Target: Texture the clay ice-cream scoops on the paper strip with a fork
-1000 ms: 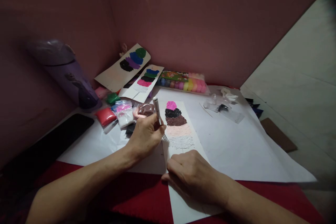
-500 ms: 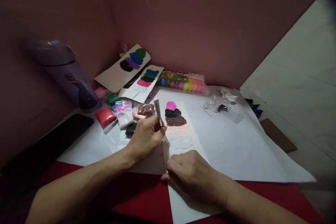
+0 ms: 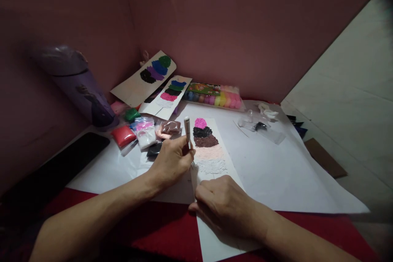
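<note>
My left hand point(image 3: 173, 157) pinches a small fork point(image 3: 187, 129), its pale handle pointing up and its tines low, by the left edge of the white clay band. Beneath it lies a long white card point(image 3: 231, 168) covered in textured clay: a pink blob point(image 3: 200, 123) on top, then black point(image 3: 202, 132), brown point(image 3: 206, 141), peach point(image 3: 210, 152) and white point(image 3: 211, 166) bands. Closed over the card's lower part, my right hand point(image 3: 225, 202) has its thumb at the left edge; its fingertips are hidden.
Clay packets, including a red one point(image 3: 123, 136), sit left of the card. Two decorated cards point(image 3: 130, 92) lean behind them. Beyond are a pack of coloured clay point(image 3: 215, 97) and clear plastic wrapping point(image 3: 274, 134). A purple bottle point(image 3: 82, 86) and black phone point(image 3: 61, 163) are at left.
The fork's handle has swung slightly right and stands more upright. Its tines have shifted a little to the left. My right hand and the card look unmoved.
</note>
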`<state>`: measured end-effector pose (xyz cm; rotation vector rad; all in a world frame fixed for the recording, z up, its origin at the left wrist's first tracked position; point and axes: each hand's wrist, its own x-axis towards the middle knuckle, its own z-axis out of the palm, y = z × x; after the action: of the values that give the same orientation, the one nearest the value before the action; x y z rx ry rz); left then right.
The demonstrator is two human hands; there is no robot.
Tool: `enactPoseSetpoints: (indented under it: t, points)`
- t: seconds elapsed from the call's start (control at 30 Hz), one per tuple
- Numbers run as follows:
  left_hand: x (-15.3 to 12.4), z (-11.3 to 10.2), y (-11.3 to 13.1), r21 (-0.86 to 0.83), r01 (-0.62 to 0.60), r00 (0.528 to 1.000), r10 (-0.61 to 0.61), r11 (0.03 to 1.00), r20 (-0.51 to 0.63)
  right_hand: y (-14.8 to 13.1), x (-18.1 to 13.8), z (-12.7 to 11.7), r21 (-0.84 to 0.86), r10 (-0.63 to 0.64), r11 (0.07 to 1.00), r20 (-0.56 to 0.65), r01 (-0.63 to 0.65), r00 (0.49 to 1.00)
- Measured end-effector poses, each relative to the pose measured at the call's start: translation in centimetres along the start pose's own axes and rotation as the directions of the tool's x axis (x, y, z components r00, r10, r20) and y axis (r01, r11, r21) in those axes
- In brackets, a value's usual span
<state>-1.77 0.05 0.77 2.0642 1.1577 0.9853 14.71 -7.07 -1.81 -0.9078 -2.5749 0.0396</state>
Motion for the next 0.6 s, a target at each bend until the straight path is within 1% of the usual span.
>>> enactPoseSetpoints:
  t: [0.27, 0.4, 0.6]
  points:
    - [-0.1, 0.13, -0.36, -0.024, -0.027, 0.999, 0.026, 0.999, -0.03, 0.02, 0.02, 0.03, 0.013, -0.005, 1.0, -0.011, 0.005, 1.0]
    - [0.02, 0.34, -0.64, -0.03, -0.037, 0.998, 0.035, 0.999, -0.056, 0.06, 0.01, 0.12, 0.007, 0.002, 1.0, 0.004, -0.002, 1.0]
    - [0.1, 0.43, -0.77, -0.018, -0.039, 0.997, 0.038, 0.999, -0.061, 0.03, 0.04, 0.08, 0.005, -0.002, 1.0, -0.009, 0.002, 1.0]
